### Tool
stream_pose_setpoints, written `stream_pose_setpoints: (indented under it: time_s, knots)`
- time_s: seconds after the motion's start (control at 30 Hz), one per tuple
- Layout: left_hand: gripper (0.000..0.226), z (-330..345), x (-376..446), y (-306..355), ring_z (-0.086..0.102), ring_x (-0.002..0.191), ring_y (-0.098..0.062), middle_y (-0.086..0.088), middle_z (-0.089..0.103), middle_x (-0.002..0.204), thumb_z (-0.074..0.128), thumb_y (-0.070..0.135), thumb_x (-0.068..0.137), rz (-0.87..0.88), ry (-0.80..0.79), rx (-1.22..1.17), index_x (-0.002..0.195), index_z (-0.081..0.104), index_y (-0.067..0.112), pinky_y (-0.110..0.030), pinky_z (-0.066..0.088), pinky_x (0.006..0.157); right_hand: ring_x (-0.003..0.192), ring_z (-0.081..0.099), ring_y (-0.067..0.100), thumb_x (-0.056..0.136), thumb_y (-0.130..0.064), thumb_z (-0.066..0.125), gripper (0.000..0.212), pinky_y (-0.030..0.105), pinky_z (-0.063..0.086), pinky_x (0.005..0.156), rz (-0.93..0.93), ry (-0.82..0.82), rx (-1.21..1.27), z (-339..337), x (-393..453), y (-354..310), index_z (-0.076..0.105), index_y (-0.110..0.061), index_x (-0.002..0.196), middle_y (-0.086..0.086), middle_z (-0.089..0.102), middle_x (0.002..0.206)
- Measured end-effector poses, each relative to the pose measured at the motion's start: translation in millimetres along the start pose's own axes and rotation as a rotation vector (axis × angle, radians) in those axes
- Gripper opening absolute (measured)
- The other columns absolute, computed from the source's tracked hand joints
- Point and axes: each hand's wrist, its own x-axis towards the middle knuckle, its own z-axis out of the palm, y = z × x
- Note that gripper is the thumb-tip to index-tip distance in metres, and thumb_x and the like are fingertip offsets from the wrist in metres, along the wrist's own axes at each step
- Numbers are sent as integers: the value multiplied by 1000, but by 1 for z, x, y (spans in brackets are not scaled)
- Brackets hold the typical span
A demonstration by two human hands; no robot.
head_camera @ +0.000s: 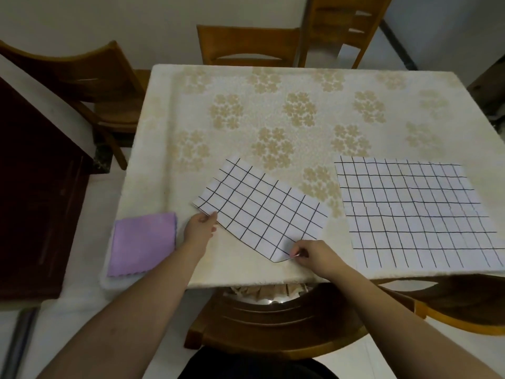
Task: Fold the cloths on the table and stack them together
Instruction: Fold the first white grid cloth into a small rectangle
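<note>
Centrally, folded grid cloth (259, 209) on table (164, 149), corners in left hand (200, 228) and right hand (314, 254) pinch grip.

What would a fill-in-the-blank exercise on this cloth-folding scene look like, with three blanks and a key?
1. Both hands, left hand and right hand, pinch corners of the folded ____ cloth.
2. The purple cloth lies folded at the table's near ____ corner.
3. The cloth that lies spread flat is on the ____ side of the table.

Missing words: checked; left; right
</note>
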Motion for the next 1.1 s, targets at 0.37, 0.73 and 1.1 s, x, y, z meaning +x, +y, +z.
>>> stream_pose_setpoints:
  time_s: [0.37,0.73,1.1]
  knots:
    - [23,12,-10,36,57,66,-24,-9,61,74,54,15,93,594,118,529,71,48,11,-27,38,60,84,60,4,79,-18,75,22,4,40,74,86,92,130,4,6,2,64,-36,74,-13,66,91]
    - [34,49,-59,37,57,112,-22,-7,53,135,45,21,98,1004,-395,744,130,45,9,-28,47,85,98,62,10,91,-23,61,14,18,46,80,220,169,559,6,5,7,71,-22,101,-7,70,105]
    - [37,68,-58,15,46,122,-9,8,46,137,52,43,93,973,-722,1004,124,47,23,-26,42,97,91,66,23,94,-24,51,17,40,53,85,376,257,667,0,-2,23,68,-23,95,-1,72,94]
